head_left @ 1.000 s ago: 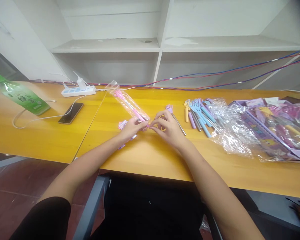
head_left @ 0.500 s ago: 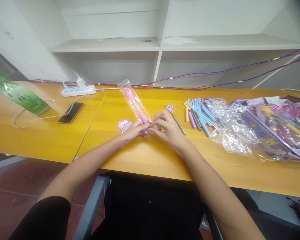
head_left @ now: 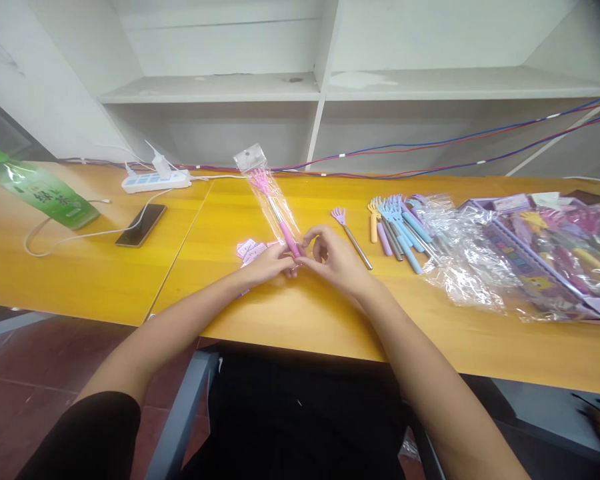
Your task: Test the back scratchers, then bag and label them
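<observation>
Bagged pink scratcher (head_left: 289, 237) shifted toward far desk edge (head_left: 320, 176) | hands (head_left: 271, 264) pinching near end | purple scratcher (head_left: 355, 241) apart

The purple box (head_left: 523, 263) — cut off at right.

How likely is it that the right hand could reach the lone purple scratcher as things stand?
Probably yes: the purple scratcher lies close beside the right hand with nothing on top of it, though that hand is busy at the bagged pink scratcher.
</observation>
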`<state>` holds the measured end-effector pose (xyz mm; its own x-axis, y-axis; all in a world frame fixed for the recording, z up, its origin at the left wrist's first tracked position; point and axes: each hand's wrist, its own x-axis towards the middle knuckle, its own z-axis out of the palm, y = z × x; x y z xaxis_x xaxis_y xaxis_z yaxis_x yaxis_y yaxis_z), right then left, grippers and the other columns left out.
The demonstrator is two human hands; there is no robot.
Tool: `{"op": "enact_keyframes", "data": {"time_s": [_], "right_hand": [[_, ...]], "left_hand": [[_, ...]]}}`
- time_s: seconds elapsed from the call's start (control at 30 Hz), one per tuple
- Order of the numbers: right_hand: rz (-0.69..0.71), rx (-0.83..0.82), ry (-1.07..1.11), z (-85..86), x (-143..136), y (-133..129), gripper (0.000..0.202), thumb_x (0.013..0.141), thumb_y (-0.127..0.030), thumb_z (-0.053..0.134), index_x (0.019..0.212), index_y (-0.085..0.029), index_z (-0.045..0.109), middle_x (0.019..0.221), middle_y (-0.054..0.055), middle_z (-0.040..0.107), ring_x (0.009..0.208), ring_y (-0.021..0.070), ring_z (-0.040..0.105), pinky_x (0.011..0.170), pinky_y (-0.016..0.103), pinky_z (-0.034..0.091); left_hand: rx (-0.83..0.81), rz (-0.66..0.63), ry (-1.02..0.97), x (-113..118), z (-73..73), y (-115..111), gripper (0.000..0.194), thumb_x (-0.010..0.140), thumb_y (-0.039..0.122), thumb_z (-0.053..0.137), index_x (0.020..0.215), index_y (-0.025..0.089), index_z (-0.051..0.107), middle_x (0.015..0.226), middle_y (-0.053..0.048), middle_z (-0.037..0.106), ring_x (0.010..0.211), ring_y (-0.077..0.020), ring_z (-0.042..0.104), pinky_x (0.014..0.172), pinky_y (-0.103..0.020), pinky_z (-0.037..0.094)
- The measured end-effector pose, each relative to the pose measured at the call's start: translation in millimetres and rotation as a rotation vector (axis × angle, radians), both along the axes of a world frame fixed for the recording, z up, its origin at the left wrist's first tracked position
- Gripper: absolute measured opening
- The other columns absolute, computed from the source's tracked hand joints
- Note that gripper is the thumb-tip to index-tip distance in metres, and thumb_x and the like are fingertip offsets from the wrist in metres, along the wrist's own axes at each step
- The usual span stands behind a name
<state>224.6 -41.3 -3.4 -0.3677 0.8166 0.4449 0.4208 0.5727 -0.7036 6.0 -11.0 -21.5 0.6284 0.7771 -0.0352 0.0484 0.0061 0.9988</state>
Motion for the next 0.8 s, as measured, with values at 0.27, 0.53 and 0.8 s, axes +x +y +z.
{"op": "enact_keyframes", "data": {"time_s": [0.27, 0.53, 0.8], "right_hand": [[-0.009, -0.12, -0.05, 1.2, 1, 0, 0.027, 0.096, -0.044, 0.077, 0.096, -0.024, 0.058, 0.077, -0.002, 0.063, 0.065, 0.0148, 0.054, 0.06, 0.028, 0.041], [-0.04, -0.118, -0.152, 5.1, -2, -1, 0.037, 0.101, -0.046, 0.069, 0.078, -0.023, 0.05, 0.068, -0.004, 0.055, 0.061, 0.0137, 0.046, 0.059, 0.028, 0.034], [0.08, -0.146, -0.163, 14.6, -2, -4, 0.045, 0.11, -0.052, 0.051, 0.084, -0.022, 0.071, 0.077, 0.001, 0.071, 0.069, 0.0176, 0.061, 0.069, 0.031, 0.042]], "left_hand": [[0.041, 0.028, 0.057, 2, 0.3, -3, 0.032, 0.087, 0.037, 0.073, 0.112, 0.016, 0.069, 0.072, -0.001, 0.069, 0.068, -0.0151, 0.066, 0.069, -0.028, 0.051], [0.124, 0.054, 0.063, 1, 4.1, -4, 0.027, 0.089, 0.04, 0.071, 0.102, 0.016, 0.071, 0.071, 0.0, 0.066, 0.067, -0.0146, 0.063, 0.067, -0.028, 0.049], [0.143, 0.049, 0.104, 3, 7.2, -5, 0.019, 0.089, 0.033, 0.062, 0.09, 0.016, 0.07, 0.068, 0.0, 0.063, 0.065, -0.0132, 0.06, 0.066, -0.027, 0.046]]}}
